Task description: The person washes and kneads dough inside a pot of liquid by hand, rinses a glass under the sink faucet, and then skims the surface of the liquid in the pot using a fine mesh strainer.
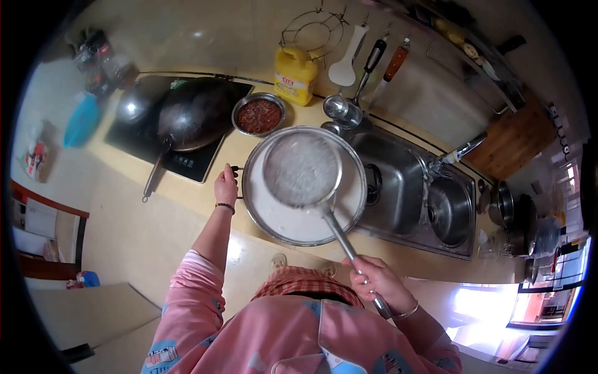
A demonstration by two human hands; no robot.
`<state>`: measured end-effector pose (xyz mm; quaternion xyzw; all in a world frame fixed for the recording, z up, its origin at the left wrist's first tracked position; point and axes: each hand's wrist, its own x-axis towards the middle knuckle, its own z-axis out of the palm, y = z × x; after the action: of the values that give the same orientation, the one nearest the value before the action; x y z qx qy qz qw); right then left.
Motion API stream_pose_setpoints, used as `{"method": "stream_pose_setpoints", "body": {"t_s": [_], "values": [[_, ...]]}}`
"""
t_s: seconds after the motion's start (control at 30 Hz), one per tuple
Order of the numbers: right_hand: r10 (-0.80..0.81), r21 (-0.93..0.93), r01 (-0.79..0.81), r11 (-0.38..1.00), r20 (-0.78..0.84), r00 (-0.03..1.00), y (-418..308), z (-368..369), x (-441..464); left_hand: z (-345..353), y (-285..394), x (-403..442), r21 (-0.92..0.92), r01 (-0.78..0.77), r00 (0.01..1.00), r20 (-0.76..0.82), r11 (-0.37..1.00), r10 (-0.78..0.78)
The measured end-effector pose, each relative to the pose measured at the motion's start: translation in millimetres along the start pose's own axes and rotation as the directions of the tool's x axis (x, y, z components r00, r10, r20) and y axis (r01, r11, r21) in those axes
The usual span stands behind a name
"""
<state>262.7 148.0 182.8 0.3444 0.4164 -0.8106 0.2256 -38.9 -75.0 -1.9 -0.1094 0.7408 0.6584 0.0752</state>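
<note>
A wide metal pot (pixel 246 215) filled with white liquid stands on the counter, its right side reaching over the sink's edge. My left hand (pixel 227 185) is closed around the pot's left handle. In my right hand (pixel 377 280) is the long metal handle of a round fine-mesh strainer (pixel 303 169). The strainer's mesh is over the pot, hiding much of the liquid; I cannot tell how deep it dips. Behind the pot sits a metal bowl (pixel 258 115) of dark red, chunky food.
An upturned-looking dark wok (pixel 196 112) covers the black cooktop (pixel 205 163) at left. A yellow jug (pixel 294 76) stands by the wall under hanging utensils. To the right are a double sink (pixel 398 177), faucet (pixel 458 149) and wooden cutting board (pixel 514 134).
</note>
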Motion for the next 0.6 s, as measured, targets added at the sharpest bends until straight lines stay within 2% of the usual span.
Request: {"method": "stream_pose_setpoints", "body": {"t_s": [0.13, 0.2, 0.27, 0.6], "values": [[-0.06, 0.01, 0.06, 0.998, 0.018, 0.998, 1.5, -3.4, -2.5, 0.8, -0.4, -1.0, -0.022, 0.017, 1.0, -0.012, 1.0, -0.017], [-0.037, -0.009, 0.037, 0.999, 0.013, 0.999, 3.7, -8.4, -2.6, 3.4, -0.7, 2.1, -0.04, -0.008, 1.0, -0.01, 0.999, 0.008], [-0.002, -0.034, 0.003, 0.999, 0.014, 1.0, 4.6, -10.5, -4.1, 0.4, -0.7, 1.3, -0.039, 0.042, 0.999, 0.0, 0.998, -0.043], [-0.079, -0.05, 0.077, 0.996, -0.042, 0.996, 7.0, -14.5, -11.0, 1.5, -0.9, -1.8, -0.018, 0.021, 0.999, -0.039, 1.0, -0.021]]}}
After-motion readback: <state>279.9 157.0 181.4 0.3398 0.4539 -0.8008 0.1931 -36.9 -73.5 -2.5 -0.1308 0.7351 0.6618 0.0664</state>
